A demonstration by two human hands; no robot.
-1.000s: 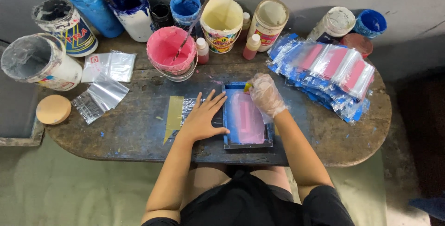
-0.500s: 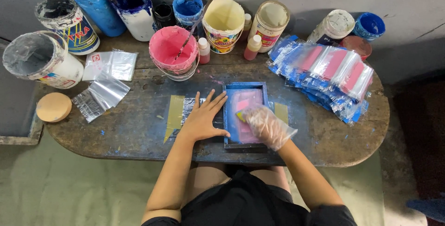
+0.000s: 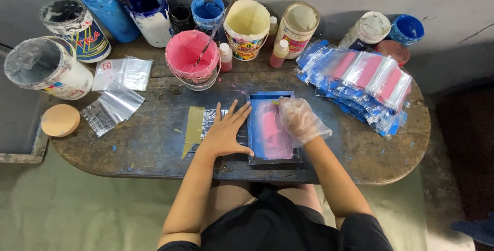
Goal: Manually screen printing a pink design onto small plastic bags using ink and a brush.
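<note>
A small blue-framed printing screen (image 3: 257, 148) lies on the worn blue table (image 3: 144, 143), smeared with pink ink (image 3: 272, 133). My right hand (image 3: 302, 121), in a thin clear glove, rests on the upper part of the screen, closed around a small scraper whose yellowish tip (image 3: 278, 102) just shows. My bare left hand (image 3: 224, 132) lies flat with fingers spread beside the frame's left edge, thumb against the frame. It presses on a clear plastic bag (image 3: 208, 119) next to a yellow strip (image 3: 193, 126).
A pink ink bucket (image 3: 186, 55) with a stick stands behind the screen, among several paint tubs and two small bottles. Printed bags (image 3: 363, 78) are piled at the right. Clear bags (image 3: 110, 106) and a round wooden disc (image 3: 60, 120) lie at the left.
My right hand slid from the screen's far end down toward me, then back up to the upper middle. The left hand has stayed flat beside the frame.
</note>
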